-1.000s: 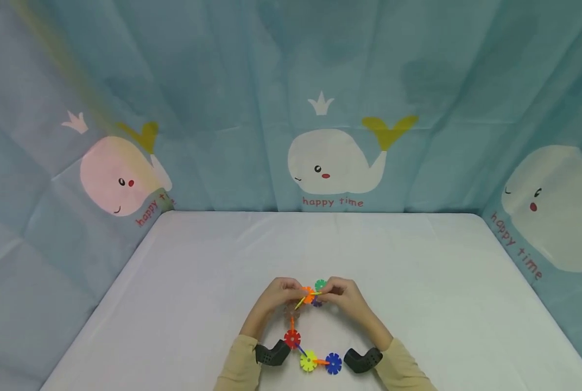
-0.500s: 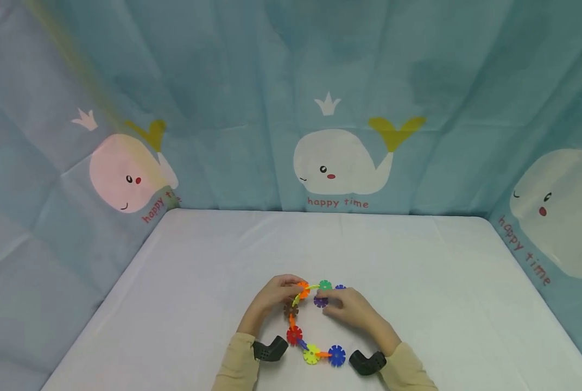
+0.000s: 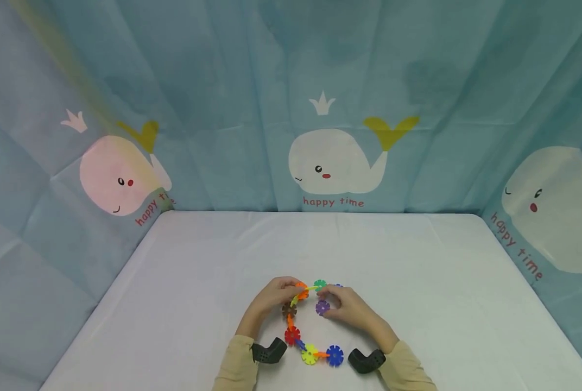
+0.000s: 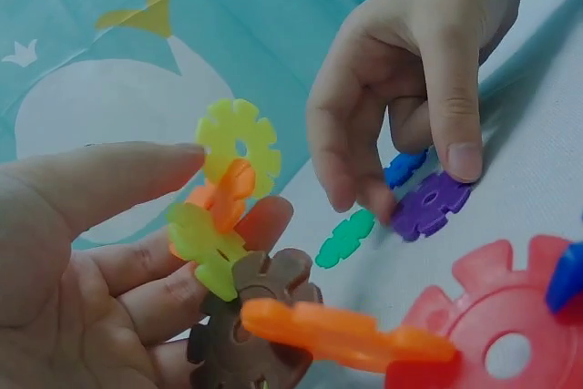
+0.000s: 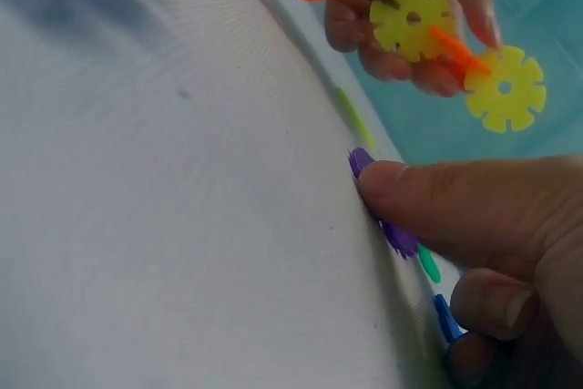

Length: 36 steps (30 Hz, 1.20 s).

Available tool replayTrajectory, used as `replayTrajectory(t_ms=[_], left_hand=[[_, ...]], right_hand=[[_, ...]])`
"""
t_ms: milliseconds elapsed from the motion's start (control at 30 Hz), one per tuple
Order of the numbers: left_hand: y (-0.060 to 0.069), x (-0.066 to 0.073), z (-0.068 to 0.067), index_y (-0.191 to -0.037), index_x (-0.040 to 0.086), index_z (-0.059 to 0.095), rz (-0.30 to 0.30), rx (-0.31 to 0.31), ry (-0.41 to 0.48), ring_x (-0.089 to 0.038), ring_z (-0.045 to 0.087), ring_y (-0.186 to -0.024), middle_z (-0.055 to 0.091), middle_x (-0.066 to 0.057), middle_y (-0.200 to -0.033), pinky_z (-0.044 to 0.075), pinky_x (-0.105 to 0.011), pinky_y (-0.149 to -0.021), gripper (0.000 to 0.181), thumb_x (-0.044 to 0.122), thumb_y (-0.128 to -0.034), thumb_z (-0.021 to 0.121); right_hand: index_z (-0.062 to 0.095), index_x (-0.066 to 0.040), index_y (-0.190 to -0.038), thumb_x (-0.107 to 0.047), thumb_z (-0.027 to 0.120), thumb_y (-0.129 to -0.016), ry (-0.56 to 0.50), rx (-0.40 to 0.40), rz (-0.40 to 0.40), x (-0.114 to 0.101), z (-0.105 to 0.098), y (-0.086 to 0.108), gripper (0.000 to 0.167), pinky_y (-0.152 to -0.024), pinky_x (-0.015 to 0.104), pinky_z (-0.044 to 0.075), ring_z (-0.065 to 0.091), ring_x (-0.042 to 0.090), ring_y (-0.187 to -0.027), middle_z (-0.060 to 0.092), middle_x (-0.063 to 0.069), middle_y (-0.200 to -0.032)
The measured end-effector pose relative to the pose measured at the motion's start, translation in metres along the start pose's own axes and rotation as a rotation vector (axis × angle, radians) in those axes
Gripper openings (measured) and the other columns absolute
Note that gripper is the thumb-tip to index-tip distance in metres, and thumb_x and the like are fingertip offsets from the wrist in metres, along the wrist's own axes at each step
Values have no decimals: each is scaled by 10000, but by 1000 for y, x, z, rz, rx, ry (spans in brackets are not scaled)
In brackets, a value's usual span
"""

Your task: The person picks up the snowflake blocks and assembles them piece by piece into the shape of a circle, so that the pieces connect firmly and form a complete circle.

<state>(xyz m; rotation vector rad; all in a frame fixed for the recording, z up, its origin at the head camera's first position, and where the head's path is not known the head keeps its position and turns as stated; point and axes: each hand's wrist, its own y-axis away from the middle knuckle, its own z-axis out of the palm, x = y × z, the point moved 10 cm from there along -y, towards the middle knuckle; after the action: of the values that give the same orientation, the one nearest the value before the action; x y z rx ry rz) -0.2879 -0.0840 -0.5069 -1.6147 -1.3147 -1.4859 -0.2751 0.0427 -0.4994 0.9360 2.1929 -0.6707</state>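
Head view: well short of the far edge of the bench (image 3: 418, 260), midway between its sides, the left hand (image 3: 276, 296) grips the disc chain (image 3: 292, 336) with curled fingers (image 4: 266, 220), the right hand (image 3: 352, 308) pinches the purple disc (image 4: 421, 218); both seem light, stiff, best held by rims

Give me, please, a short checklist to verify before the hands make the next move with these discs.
1. Left hand holds the disc chain: ok.
2. Right hand pinches the purple disc: ok.
3. Yellow end disc has free slots: ok.
4. Purple disc joined to the disc chain: not ok, they are apart.
5. Purple disc lifted off the table: cannot tell.
6. Green disc near the right hand: ok.
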Motion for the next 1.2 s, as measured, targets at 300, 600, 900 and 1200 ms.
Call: replayTrajectory(t_ms=[300, 600, 900, 1200], left_hand=[[-2, 1, 3, -892, 18, 580, -11, 45, -14, -124, 408, -504, 506, -5, -609, 339, -249, -489, 213, 216, -834, 629], [-6, 9, 21, -879, -28, 565, 66, 12, 105, -103, 414, -525, 531, 18, -611, 356, -231, -518, 161, 121, -842, 616], [6, 28, 22, -822, -56, 563, 73, 1, 121, -147, 465, -552, 588, -44, -639, 407, -279, -564, 122, 47, -816, 629], [-4, 9, 22, -772, -3, 575, 60, 12, 83, -133, 440, -539, 564, -18, -598, 379, -257, -546, 149, 104, -783, 679]], right_hand=[[600, -43, -836, -126, 716, -755, -415, 125, 252, 22, -20, 4, 164, -481, 229, 409, 465, 99, -529, 544, 12, -655], [527, 88, -835, -42, 636, -818, -634, 263, 344, 26, -39, 10, 170, -542, 272, 488, 567, 130, -547, 605, 131, -667], [522, 147, -928, -38, 570, -866, -687, 235, 289, 20, -38, 8, 201, -565, 286, 494, 574, 129, -578, 593, 206, -719], [491, 170, -881, 17, 545, -866, -718, 167, 266, 12, -34, 8, 163, -533, 236, 478, 555, 116, -551, 533, 343, -737]])
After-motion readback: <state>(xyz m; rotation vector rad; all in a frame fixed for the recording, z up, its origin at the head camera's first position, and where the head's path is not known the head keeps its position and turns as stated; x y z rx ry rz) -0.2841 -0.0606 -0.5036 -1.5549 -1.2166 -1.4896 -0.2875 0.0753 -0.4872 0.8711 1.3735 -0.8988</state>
